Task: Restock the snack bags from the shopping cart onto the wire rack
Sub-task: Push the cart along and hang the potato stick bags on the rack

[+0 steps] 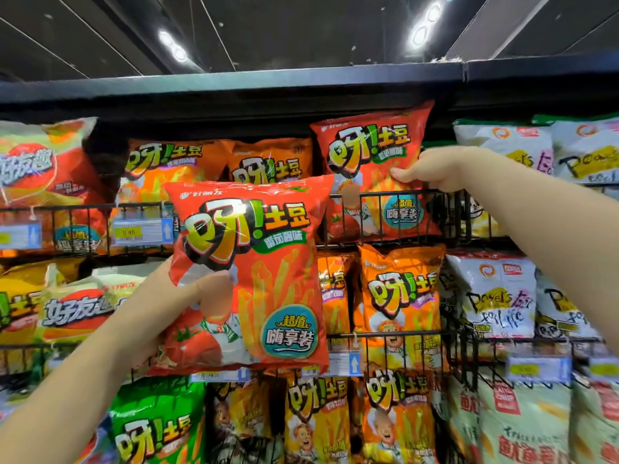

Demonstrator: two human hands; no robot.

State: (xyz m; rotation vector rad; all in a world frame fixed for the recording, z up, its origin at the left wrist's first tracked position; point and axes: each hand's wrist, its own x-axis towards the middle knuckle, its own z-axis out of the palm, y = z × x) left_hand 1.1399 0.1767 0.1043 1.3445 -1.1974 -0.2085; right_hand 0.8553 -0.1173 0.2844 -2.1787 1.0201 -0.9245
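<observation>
My left hand grips a red tomato-flavour fries bag by its left edge, thumb across the front, and holds it up in front of the wire rack. My right hand pinches the right edge of a second red bag of the same kind. That bag stands upright in the top wire basket, its lower half behind the basket's bars. The shopping cart is out of view.
Orange, yellow and green fries bags fill the baskets below and to the left. White crisp bags hang at the right, red-green ones at the left. A dark top shelf runs overhead. Price tags clip to the basket fronts.
</observation>
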